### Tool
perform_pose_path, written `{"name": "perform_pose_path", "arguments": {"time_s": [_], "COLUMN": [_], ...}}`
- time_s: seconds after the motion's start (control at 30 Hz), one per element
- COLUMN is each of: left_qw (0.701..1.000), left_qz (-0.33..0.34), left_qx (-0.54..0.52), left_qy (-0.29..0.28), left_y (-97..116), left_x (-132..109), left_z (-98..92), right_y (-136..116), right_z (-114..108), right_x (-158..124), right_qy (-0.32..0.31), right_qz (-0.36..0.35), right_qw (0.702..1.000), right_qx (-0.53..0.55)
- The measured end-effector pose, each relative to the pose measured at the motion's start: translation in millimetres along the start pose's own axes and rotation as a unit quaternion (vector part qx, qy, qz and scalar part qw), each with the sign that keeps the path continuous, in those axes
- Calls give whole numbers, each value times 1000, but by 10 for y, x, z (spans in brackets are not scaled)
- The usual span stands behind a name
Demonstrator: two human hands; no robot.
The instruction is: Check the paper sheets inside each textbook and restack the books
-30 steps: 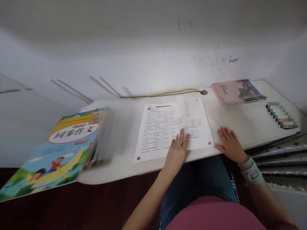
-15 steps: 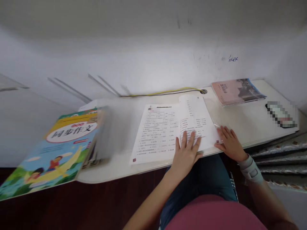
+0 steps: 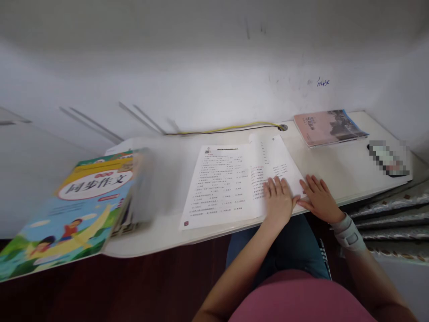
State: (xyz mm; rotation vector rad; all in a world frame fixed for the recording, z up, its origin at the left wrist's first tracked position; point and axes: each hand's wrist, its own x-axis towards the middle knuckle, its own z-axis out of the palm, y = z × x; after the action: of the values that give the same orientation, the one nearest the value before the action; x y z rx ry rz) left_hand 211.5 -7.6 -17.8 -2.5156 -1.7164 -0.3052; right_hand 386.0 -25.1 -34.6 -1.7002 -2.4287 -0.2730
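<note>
We are resting our left hand [image 3: 279,203], fingers slightly spread, on the right page of the open booklet [image 3: 217,188], covering some print; our right hand [image 3: 318,200], fingers likewise spread, is lying at its lower right corner. Its thin white pages are curving near the fold, above the smooth desk [image 3: 157,239]. Colourful books [image 3: 90,214] are lying leftward, a pink book [image 3: 318,129] behind right.

Left hand [image 3: 279,208]: shifted along the desk's [image 3: 152,241] near edge toward its right end, from the booklet's [image 3: 219,188] fold onto the right page [image 3: 268,156]; its thumb, formerly well apart from the right hand [image 3: 320,201], now lies just beside that hand's thumb. Right page: spread farther rightward, its near right corner now between the right hand's thumb and forefinger.
</note>
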Motion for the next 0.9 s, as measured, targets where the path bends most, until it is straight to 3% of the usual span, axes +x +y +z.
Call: {"name": "perform_pose_path", "arguments": {"time_s": [0.13, 0.37, 0.63, 0.9], "left_qw": [999, 998, 992, 976], "left_qz": [-8, 10, 108, 127], "left_qx": [-24, -38, -40, -130], "left_qy": [-30, -44, -46, -121], "left_y": [70, -29, -214, -403], "left_x": [100, 100, -5, -38], "left_z": [74, 86, -73, -172], "right_y": [6, 30, -230, -387], "right_z": [-19, -3, -247, -185], "right_x": [-10, 0, -73, -103], "right_qy": [-1, -5, 25, 6], "right_qz": [-12, -11, -25, -47], "right_qw": [1000, 1000, 999, 999], "right_qx": [-3, 2, -4, -7]}}
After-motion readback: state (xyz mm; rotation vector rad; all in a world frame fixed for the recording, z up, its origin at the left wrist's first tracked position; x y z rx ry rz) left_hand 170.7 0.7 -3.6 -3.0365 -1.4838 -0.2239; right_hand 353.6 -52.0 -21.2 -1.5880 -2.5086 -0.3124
